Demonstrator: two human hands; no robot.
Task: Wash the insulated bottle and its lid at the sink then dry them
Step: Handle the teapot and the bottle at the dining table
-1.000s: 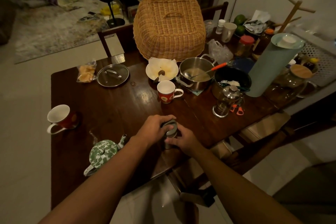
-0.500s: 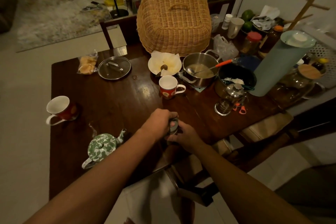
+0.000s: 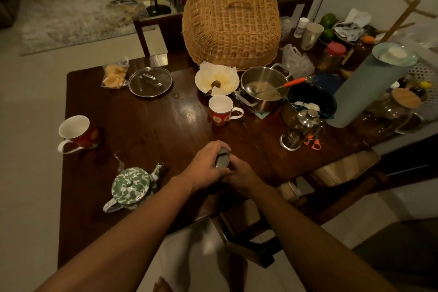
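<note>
Within L hand (image 3: 205, 164): lid (image 3: 222, 161)

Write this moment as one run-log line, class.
stage: pre-wash, at wooden table | left hand: grips lid | right hand: holds insulated bottle, body hidden | wash: not begun

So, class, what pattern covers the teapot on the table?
The teapot is mottled green and white; the head view shows it.
</note>
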